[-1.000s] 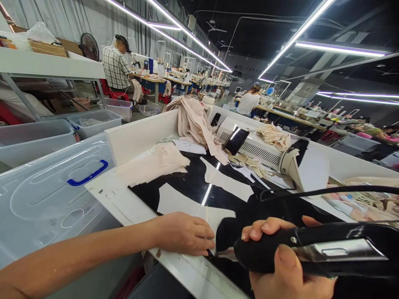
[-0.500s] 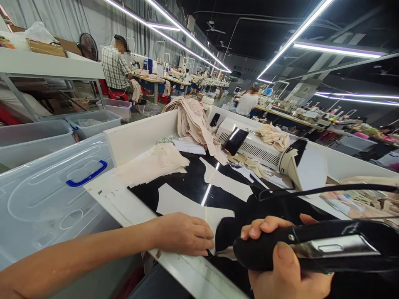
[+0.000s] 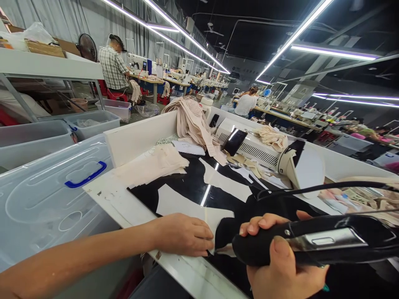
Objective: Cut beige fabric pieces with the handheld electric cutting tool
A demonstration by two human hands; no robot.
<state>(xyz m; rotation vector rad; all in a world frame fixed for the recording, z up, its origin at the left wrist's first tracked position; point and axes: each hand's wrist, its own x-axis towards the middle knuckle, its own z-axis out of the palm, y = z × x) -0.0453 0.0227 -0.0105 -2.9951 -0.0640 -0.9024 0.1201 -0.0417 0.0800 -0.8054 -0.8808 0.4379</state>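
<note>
A black corded iron (image 3: 258,249) with a silver plate is gripped in my right hand (image 3: 283,265), fingers and thumb wrapped round its handle. Its shiny metal tip points left, close to the fingertips of my left hand (image 3: 187,234). That left hand lies flat with its fingers stretched together, on the lower edge of a pale cut piece (image 3: 179,203) that rests on the glossy black board (image 3: 187,185). A second pale cut piece (image 3: 227,182) lies farther back. My palm hides part of the nearer piece, and most of the iron's underside is out of sight.
Stacked beige fabric (image 3: 156,164) lies at the board's left. Behind stand a white slotted machine (image 3: 255,145), a phone (image 3: 235,141) and draped fabric strips (image 3: 193,120). A lidded plastic bin (image 3: 46,199) is at left. Two people (image 3: 112,68) sit at sewing tables.
My right hand and the iron have shifted slightly left and up in the picture. My left hand stays on the pale piece.
</note>
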